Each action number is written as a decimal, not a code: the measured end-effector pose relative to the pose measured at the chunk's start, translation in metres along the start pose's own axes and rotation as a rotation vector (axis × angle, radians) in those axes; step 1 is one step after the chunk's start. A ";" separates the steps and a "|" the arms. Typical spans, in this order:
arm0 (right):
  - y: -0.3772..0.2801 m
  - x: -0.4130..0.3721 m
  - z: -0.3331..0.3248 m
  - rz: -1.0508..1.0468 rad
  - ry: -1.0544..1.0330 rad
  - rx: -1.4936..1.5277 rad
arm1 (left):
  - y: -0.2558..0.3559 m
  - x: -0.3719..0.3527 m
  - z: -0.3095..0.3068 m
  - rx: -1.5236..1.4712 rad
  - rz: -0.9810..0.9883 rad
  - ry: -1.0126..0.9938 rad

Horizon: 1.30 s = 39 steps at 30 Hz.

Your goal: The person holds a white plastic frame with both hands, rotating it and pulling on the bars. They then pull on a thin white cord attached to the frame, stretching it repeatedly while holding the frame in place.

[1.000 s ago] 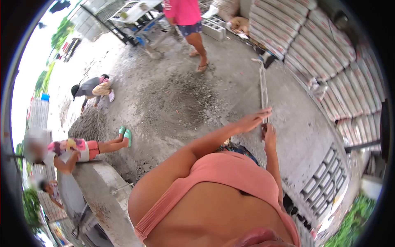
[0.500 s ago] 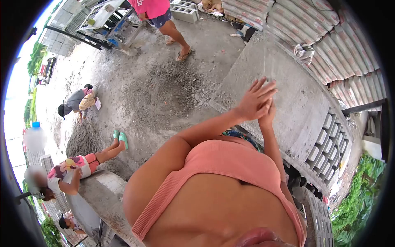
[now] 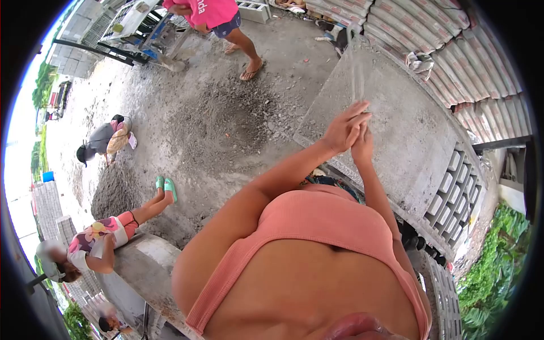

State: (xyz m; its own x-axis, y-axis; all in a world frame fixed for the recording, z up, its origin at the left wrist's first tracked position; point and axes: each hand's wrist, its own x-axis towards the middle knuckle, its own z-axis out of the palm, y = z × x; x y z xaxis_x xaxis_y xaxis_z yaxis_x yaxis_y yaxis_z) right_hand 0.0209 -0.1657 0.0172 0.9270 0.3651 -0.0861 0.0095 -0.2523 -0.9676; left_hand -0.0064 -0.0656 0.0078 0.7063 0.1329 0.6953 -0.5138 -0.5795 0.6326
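Note:
My left hand [image 3: 343, 129] and my right hand [image 3: 362, 148] meet in front of my chest, over the near edge of a grey concrete slab [image 3: 391, 136]. The left fingers are stretched out and lie across the right hand's fingertips. The right fingers point up and are partly covered by the left hand. No object shows in either hand. A pale translucent streak [image 3: 356, 65] runs above the fingertips, overlapping the slab in this view.
Hollow concrete blocks [image 3: 453, 195] stand at the slab's right end. Stacked cement bags [image 3: 436, 51] line the back right. One person in pink [image 3: 209, 14] stands ahead; another person [image 3: 105, 139] bends near a gravel heap [image 3: 116, 190]. A person in green slippers [image 3: 102, 238] is at the left.
Both hands have shifted slightly left in view, staying together; the left fingers are less spread. The person in pink has turned somewhat, and the whole view has shifted a little.

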 end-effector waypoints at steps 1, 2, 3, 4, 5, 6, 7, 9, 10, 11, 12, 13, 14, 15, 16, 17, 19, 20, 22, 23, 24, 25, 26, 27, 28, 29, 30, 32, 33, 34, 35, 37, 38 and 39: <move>0.011 0.005 0.005 0.213 -0.064 -0.114 | -0.021 -0.017 0.010 -0.028 -0.140 -0.028; 0.017 0.009 0.012 0.241 -0.016 -0.103 | -0.031 -0.026 0.015 -0.057 -0.278 -0.054; 0.011 0.012 0.012 0.232 -0.011 -0.104 | -0.029 -0.019 0.013 -0.059 -0.268 -0.050; 0.002 0.019 0.010 0.283 -0.012 -0.038 | -0.030 -0.009 0.011 -0.070 -0.301 -0.054; -0.003 0.018 0.007 0.350 -0.022 0.021 | -0.026 -0.005 0.011 -0.084 -0.354 -0.057; -0.010 0.010 0.004 0.367 -0.027 0.015 | -0.013 0.000 0.006 -0.089 -0.372 -0.058; -0.020 0.005 0.001 0.208 -0.001 0.117 | 0.002 0.015 -0.003 -0.061 -0.251 -0.016; -0.045 -0.001 -0.002 0.054 0.021 0.221 | 0.021 0.043 -0.015 -0.029 -0.136 0.024; -0.060 -0.008 -0.005 -0.092 0.061 0.169 | 0.029 0.052 -0.019 -0.061 -0.006 0.072; -0.068 -0.011 -0.006 -0.245 0.101 0.118 | 0.032 0.057 -0.021 -0.091 0.133 0.123; -0.057 -0.011 -0.011 -0.344 0.049 0.026 | 0.035 0.057 -0.022 -0.100 0.168 0.136; -0.034 -0.008 -0.008 -0.342 0.050 0.026 | 0.027 0.051 -0.019 -0.101 0.167 0.135; -0.005 -0.004 -0.001 -0.224 0.040 -0.022 | 0.012 0.035 -0.009 -0.129 0.079 0.147; 0.009 0.001 0.004 -0.109 0.031 -0.071 | -0.003 0.014 0.001 -0.158 -0.005 0.159; 0.010 0.006 0.008 0.250 -0.047 -0.158 | -0.020 -0.016 0.011 -0.133 -0.327 0.013; 0.011 0.000 0.010 0.253 -0.042 -0.159 | -0.014 -0.021 0.011 -0.138 -0.327 0.009; -0.008 -0.001 0.017 0.335 0.027 -0.012 | -0.008 -0.017 0.008 -0.090 -0.441 -0.002; -0.025 -0.006 0.011 0.374 0.008 0.089 | -0.007 -0.011 0.010 0.036 -0.358 -0.009; -0.052 -0.023 0.002 0.252 0.026 0.053 | 0.013 0.010 -0.005 -0.036 -0.214 0.047; -0.058 -0.019 0.003 0.077 0.048 0.033 | 0.016 0.032 -0.015 -0.089 -0.018 0.115; -0.057 -0.020 0.005 -0.096 0.134 0.096 | 0.025 0.043 -0.020 -0.058 0.056 0.128; -0.056 -0.026 0.002 -0.087 0.132 0.095 | 0.030 0.041 -0.021 -0.058 0.047 0.125; -0.056 -0.029 -0.004 -0.195 0.064 0.048 | 0.034 0.041 -0.023 -0.043 0.116 0.123; -0.056 -0.027 -0.010 -0.309 0.000 0.002 | 0.034 0.042 -0.024 -0.027 0.190 0.121; -0.032 -0.024 -0.005 -0.324 0.012 0.033 | 0.028 0.033 -0.022 -0.001 0.205 0.126; -0.009 -0.018 0.004 -0.327 0.021 0.035 | 0.011 0.009 -0.012 -0.005 0.212 0.122; 0.014 -0.011 0.013 0.038 0.001 -0.058 | -0.010 -0.022 0.002 -0.087 -0.070 0.050; 0.025 -0.015 0.026 0.261 0.075 -0.018 | -0.017 -0.037 0.007 -0.195 -0.339 -0.005; 0.008 -0.017 0.025 0.256 0.075 -0.019 | -0.017 -0.030 0.008 -0.195 -0.335 -0.002; -0.021 -0.012 0.019 0.326 0.061 0.061 | -0.023 -0.017 0.008 -0.111 -0.259 -0.018; -0.036 -0.017 0.015 0.420 0.044 0.138 | -0.020 -0.015 0.008 -0.032 -0.204 -0.042; -0.044 -0.022 0.008 0.344 0.028 0.225 | 0.022 0.024 -0.013 -0.065 -0.100 0.054; -0.066 -0.025 0.007 0.092 0.078 0.205 | 0.034 0.046 -0.023 -0.088 0.037 0.156; -0.076 -0.030 0.005 -0.147 0.126 0.180 | 0.042 0.051 -0.027 -0.090 0.031 0.158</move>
State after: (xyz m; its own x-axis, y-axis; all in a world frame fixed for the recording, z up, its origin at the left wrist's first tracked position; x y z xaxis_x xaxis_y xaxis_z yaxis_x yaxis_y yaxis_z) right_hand -0.0097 -0.1531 0.0918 0.9601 0.2688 0.0774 0.0908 -0.0378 -0.9951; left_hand -0.0053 -0.0610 0.0787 0.6078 0.2447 0.7555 -0.5806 -0.5121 0.6329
